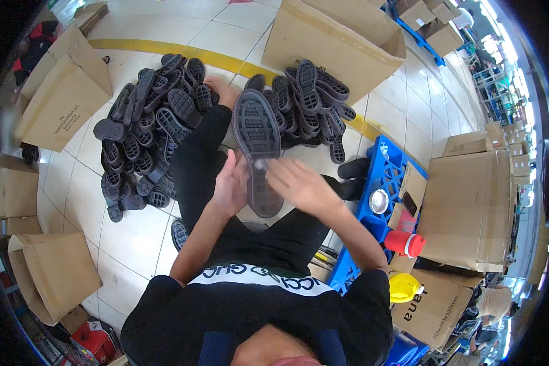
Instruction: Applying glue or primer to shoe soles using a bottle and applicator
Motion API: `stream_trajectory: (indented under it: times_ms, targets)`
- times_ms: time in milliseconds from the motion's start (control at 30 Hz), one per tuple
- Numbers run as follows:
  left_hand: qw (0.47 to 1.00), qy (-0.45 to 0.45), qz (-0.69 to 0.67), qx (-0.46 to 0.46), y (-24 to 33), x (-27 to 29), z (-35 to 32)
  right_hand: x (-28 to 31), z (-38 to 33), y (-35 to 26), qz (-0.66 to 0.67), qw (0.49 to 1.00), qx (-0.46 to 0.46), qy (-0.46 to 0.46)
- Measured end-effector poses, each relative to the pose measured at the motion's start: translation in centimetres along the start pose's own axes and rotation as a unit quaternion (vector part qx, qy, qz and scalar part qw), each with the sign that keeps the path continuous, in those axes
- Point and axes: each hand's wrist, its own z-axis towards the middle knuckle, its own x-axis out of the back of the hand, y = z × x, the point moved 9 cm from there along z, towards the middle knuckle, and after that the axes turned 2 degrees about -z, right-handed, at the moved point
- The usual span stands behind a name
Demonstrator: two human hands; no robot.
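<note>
Upright before me is a dark shoe sole (257,128), its gridded hollow side facing me and its smoother narrow part lower down. My left hand (232,183) grips it by the left edge, thumb in front and fingers hidden behind. Over the sole's lower middle, from the right, reaches my right hand (299,186). Motion smears its fingers, and a small whitish blur shows at their tips; whether they hold anything I cannot make out. Beyond my left leg lies a large heap of similar soles (143,131); another heap of soles (305,110) lies ahead to the right.
Cardboard boxes stand at left (64,100), ahead (329,46) and right (470,207). On a blue plastic pallet (381,155) at my right are a metal bowl (379,201), a dark phone (409,204) and a red jug (404,243). A yellow container (404,287) stands nearer me.
</note>
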Motion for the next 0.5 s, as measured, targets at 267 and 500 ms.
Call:
stream_trajectory:
  times_ms: [267, 500]
  targets:
    - [0.998, -0.060, 0.004, 0.001, 0.6, -1.8, 0.1, -0.2, -4.7, -4.7, 0.146, 0.984, 0.010, -0.103]
    - [0.997, -0.057, -0.026, 0.034, -1.4, -0.8, 0.2, 0.9, -3.2, 1.9, 0.042, 0.993, -0.107, 0.024]
